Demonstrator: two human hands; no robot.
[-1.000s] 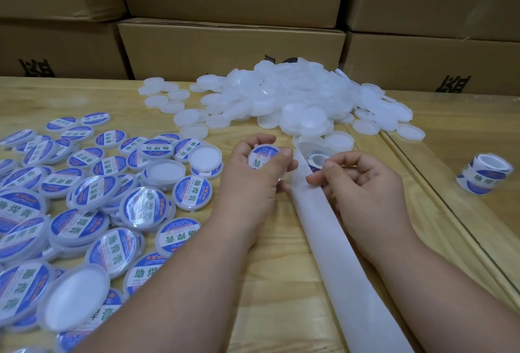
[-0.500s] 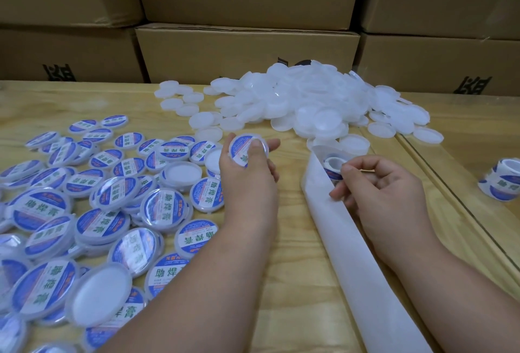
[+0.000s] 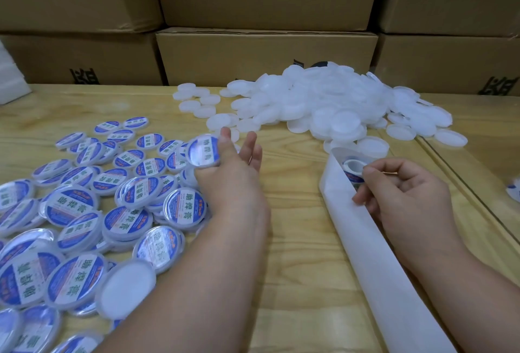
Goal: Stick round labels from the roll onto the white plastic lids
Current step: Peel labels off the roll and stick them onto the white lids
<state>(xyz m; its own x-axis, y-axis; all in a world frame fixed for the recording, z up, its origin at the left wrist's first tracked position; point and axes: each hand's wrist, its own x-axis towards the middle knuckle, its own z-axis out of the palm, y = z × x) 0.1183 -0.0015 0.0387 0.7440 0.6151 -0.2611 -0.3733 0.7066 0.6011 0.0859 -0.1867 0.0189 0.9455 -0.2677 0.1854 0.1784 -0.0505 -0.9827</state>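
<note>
While we look down at the pale wooden table (image 3: 295, 282), the scene reads so:

Left hand: our left hand (image 3: 233, 172) hovers above the table with the fingers stretched out straight; a round white plastic lid with a blue label (image 3: 203, 151) sits tilted against the thumb side. Whether the thumb actually clamps it, we cannot tell, since that lid is blurred.

Right hand: our right hand (image 3: 405, 195) has its fingers curled, pinching at the small roll of round blue labels (image 3: 354, 168) and the backing strip beside it.

Backing strip: the long white paper backing strip (image 3: 380, 262) runs from the roll toward us, passing under the right hand.

Labelled lids: a spread of labelled white lids (image 3: 84, 212) lies at the left, many overlapping, a few turned plain side up.

Bare lids: a heap of plain white plastic lids (image 3: 323, 105) lies at the far side, just beyond the roll.

Background: brown cardboard boxes (image 3: 267, 57) stand stacked behind the table.
</note>
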